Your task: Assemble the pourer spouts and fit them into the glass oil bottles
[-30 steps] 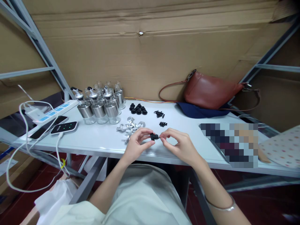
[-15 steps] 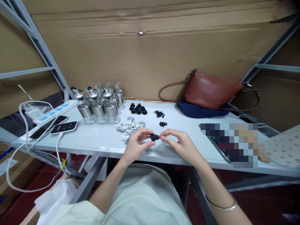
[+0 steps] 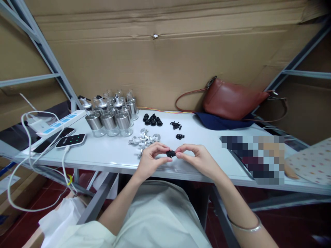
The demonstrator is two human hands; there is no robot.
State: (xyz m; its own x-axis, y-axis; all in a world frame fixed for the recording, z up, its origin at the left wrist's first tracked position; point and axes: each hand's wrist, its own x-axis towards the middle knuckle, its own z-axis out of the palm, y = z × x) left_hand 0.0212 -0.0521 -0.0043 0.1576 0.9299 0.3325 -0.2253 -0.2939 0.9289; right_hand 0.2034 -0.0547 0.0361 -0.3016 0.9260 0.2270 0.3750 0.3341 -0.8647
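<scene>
My left hand [image 3: 152,160] pinches a black ribbed bottle stopper [image 3: 170,153] between thumb and fingers, held on its side above the front of the table. My right hand [image 3: 196,156] has thumb and fingertips pressed together at the stopper's right end; whatever small piece they hold is hidden. Just behind my left hand lies a pile of silvery pourer spouts [image 3: 144,138]. Farther back is a cluster of black stoppers [image 3: 152,120]. To their right are small thin black pieces [image 3: 176,125] and a few short black caps [image 3: 180,136].
Glass bottles with steel bands [image 3: 109,121] stand back left, some topped with pourers. A power strip [image 3: 63,123], a phone [image 3: 53,141] and a white device with a cable [image 3: 70,141] lie left. A brown handbag [image 3: 230,100] rests on dark blue cloth [image 3: 222,123] back right.
My right fingertips have closed in against the stopper's end, narrowing the gap between the hands. The stopper has tilted slightly. Things on the table have stayed put.
</scene>
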